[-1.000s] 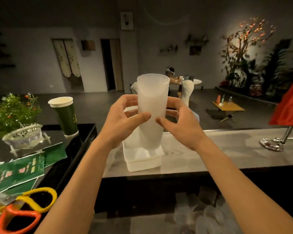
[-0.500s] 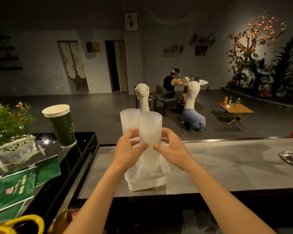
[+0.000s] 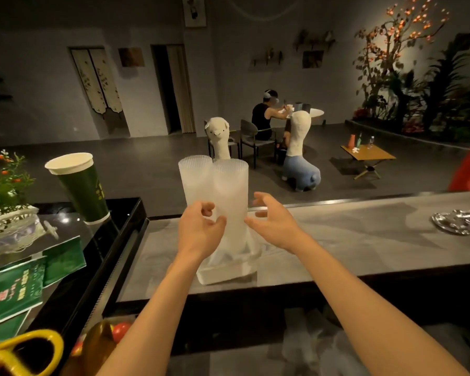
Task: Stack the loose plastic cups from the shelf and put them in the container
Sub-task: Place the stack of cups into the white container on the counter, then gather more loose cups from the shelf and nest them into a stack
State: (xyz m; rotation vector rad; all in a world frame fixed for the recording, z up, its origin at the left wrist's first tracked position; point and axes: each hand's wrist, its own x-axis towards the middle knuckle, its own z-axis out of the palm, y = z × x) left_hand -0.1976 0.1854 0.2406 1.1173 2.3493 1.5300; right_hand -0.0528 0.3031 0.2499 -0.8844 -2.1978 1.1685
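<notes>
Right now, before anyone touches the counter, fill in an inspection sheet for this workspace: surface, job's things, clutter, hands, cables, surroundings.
Surface: grey counter, with a glossy black top to its left.
Job's things: left stack and right stack of plastic cups, upright in the white container.
Clutter: green paper cup, potted plant, green leaflets, metal dish at the far right.
Hands: left hand loosely curled in front of the stacks, contact unclear; right hand open, apart from them.
Cables: nothing seen.
Surroundings: dim room; seated person at a table, white alpaca seat, blue alpaca seat, low wooden table.
</notes>
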